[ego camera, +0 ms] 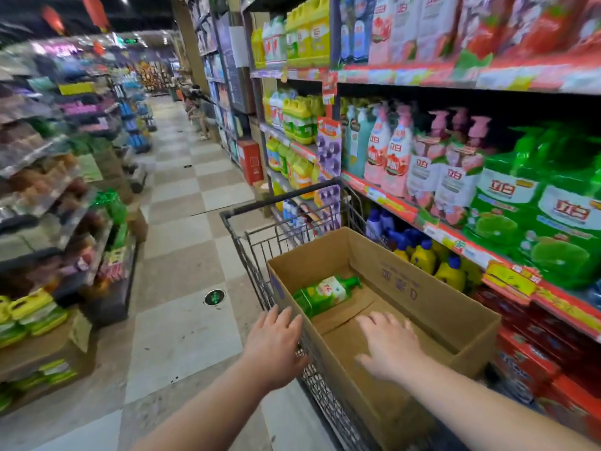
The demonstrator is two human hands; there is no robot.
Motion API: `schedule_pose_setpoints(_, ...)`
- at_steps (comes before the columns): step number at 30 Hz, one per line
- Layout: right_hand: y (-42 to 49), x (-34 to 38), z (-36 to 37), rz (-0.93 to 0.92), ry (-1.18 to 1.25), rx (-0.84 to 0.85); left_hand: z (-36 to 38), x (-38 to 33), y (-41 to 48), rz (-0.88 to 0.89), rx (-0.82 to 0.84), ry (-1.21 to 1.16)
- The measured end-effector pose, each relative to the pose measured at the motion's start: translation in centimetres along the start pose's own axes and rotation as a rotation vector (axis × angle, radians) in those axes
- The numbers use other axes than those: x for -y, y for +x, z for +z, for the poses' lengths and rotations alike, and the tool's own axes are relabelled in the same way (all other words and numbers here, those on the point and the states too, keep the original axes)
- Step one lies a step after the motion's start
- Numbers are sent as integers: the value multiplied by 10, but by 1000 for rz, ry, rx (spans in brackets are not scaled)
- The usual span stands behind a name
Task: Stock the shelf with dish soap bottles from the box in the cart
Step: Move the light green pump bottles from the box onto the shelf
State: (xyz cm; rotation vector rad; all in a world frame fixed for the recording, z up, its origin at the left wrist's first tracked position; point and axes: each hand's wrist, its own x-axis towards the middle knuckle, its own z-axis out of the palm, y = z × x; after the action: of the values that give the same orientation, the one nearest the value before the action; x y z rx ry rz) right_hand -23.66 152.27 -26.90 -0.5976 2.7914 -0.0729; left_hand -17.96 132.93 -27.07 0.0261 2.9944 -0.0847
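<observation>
A green plastic dish soap bottle (325, 292) lay far-left in the brown cardboard box (406, 281); the right hand (390, 346) was spread inside it, the left hand (276, 340) spread at its left rim.

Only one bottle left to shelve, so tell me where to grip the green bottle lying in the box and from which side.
Grip the green bottle around its broad labelled body, coming down from above, probably with the right hand, which is open inside the cardboard box. The bottle lies flat on its side with the pump end pointing away, and the box walls block any sideways approach.
</observation>
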Motion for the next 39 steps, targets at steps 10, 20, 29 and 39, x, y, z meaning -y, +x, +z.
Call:
schedule_pose_setpoints(10,82,-48,5,158,51,87,6,-9,120,149,114,54)
schedule_pose_setpoints(20,170,-63,33,371,184,182,37,7,253,397,270,128)
schedule_pose_setpoints(29,302,-41,53,469,193,340,89,66,382,469,432,131)
schedule_pose_setpoints(39,402,-50,121,557,382,399,175,81,466,309,685,-44)
